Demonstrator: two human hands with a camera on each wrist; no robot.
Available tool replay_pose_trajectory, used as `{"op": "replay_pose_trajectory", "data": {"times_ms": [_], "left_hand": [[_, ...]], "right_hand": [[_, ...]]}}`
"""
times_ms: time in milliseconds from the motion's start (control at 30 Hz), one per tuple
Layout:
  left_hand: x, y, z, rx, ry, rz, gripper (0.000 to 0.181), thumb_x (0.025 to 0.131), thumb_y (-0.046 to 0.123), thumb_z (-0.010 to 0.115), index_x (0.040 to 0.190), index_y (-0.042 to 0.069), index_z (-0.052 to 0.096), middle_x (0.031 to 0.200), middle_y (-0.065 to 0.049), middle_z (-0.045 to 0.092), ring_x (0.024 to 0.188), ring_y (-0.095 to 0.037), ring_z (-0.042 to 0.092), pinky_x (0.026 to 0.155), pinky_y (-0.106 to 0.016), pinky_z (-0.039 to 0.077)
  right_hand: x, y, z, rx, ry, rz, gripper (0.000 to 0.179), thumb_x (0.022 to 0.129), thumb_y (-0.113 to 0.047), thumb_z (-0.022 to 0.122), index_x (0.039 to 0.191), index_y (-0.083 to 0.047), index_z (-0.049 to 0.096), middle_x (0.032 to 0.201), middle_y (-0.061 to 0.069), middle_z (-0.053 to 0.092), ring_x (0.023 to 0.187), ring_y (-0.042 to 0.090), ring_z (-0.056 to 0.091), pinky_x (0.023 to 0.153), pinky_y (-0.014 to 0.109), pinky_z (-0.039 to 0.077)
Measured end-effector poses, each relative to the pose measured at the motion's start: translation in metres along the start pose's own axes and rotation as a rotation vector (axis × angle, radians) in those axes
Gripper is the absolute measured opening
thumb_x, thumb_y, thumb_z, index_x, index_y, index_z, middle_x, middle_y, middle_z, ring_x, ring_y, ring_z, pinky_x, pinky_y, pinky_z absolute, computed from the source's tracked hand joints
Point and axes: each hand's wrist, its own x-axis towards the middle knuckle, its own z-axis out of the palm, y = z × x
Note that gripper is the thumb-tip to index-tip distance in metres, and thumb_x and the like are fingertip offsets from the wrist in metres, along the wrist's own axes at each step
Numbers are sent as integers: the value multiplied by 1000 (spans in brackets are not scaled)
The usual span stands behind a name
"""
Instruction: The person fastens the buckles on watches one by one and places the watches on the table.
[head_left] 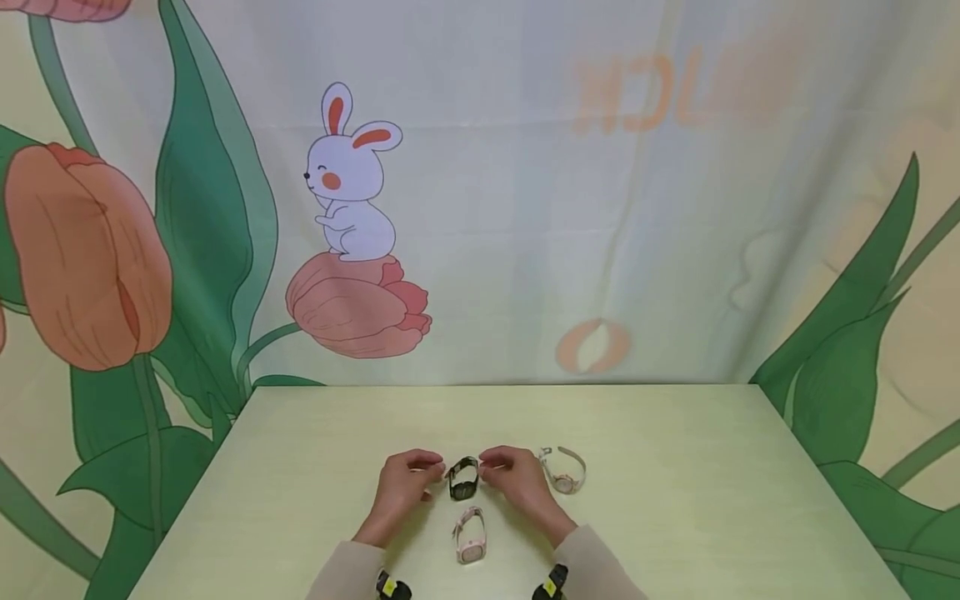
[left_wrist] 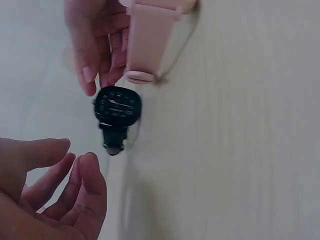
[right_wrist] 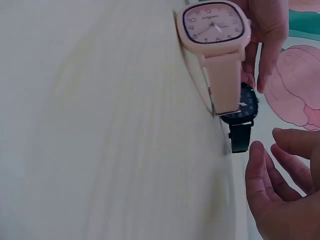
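A black watch (head_left: 463,490) with a square-rounded dial lies on the table, its strap looped up behind the dial. My left hand (head_left: 405,483) is at its left side, and my right hand (head_left: 519,477) is at its right side, fingertips close to the strap. Both hands have loosely bent fingers with nothing between them. In the left wrist view a small gap separates the left fingertips (left_wrist: 90,162) from the black watch (left_wrist: 118,106). A pink watch (head_left: 471,552) lies nearer me; its dial (right_wrist: 215,22) shows large in the right wrist view.
Just right of my right hand lies a third, pale-strapped watch (head_left: 565,483) with its strap spread open. The pale table (head_left: 675,500) ends at a printed curtain (head_left: 487,250) with a rabbit and tulips.
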Motion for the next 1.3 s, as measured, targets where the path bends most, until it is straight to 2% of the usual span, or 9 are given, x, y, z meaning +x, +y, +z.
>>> {"op": "replay_pose_trajectory", "data": {"times_ms": [133, 233, 367, 467, 700, 800, 1033, 1300], "left_hand": [[-5, 9, -6, -29, -5, 15, 21, 90, 12, 70, 108, 0, 70, 95, -11, 72, 83, -22, 69, 64, -37, 59], [-9, 16, -7, -40, -12, 39, 21, 90, 13, 70, 108, 0, 71, 96, -11, 73, 82, -20, 69, 64, -35, 60], [-18, 28, -4, -49, -19, 77, 18, 90, 13, 71, 104, 1, 72, 98, -12, 73, 82, -18, 69, 62, -32, 59], [-25, 39, -2, -62, -29, 101, 16, 90, 15, 71, 102, 4, 72, 98, -11, 73, 85, -23, 70, 63, -32, 59], [-37, 59, 3, -99, -71, 150, 14, 90, 16, 72, 102, 8, 72, 99, -11, 73, 76, -11, 67, 65, -37, 60], [-42, 66, 5, -111, -86, 172, 16, 91, 17, 72, 103, 8, 72, 100, -11, 72, 78, -11, 68, 65, -36, 60], [-47, 74, 14, -136, -119, 200, 19, 92, 17, 69, 109, 7, 70, 106, -14, 71, 83, -16, 70, 67, -36, 61], [-52, 84, 32, -148, -157, 240, 21, 93, 19, 69, 110, 7, 70, 103, -14, 70, 82, -13, 69, 66, -33, 60]], "right_hand": [[-7, -9, -8, 39, -11, -12, 22, 89, -13, 72, 108, -3, 72, 96, 12, 74, 79, 16, 71, 68, 28, 57], [-12, -17, -14, 67, -17, -17, 24, 89, -14, 72, 109, -1, 71, 98, 13, 74, 81, 18, 72, 71, 32, 59], [-19, -25, -22, 90, -17, -23, 25, 89, -17, 73, 109, -2, 71, 99, 11, 74, 82, 14, 71, 72, 29, 58], [-25, -30, -29, 95, -4, -32, 23, 88, -17, 74, 108, -5, 72, 100, 11, 74, 83, 13, 71, 73, 25, 57], [-37, -41, -52, 119, 35, -30, 20, 87, -17, 75, 106, -11, 73, 102, 8, 74, 86, 13, 71, 76, 26, 58], [-39, -44, -62, 117, 53, -29, 19, 87, -17, 75, 105, -13, 74, 101, 6, 74, 86, 15, 71, 76, 27, 58], [-45, -49, -83, 152, 99, -2, 17, 87, -10, 73, 104, -13, 74, 98, 6, 75, 88, 20, 72, 78, 30, 59], [-50, -47, -102, 129, 143, 10, 17, 88, -9, 73, 105, -12, 74, 102, 10, 74, 88, 14, 70, 77, 22, 56]]}}
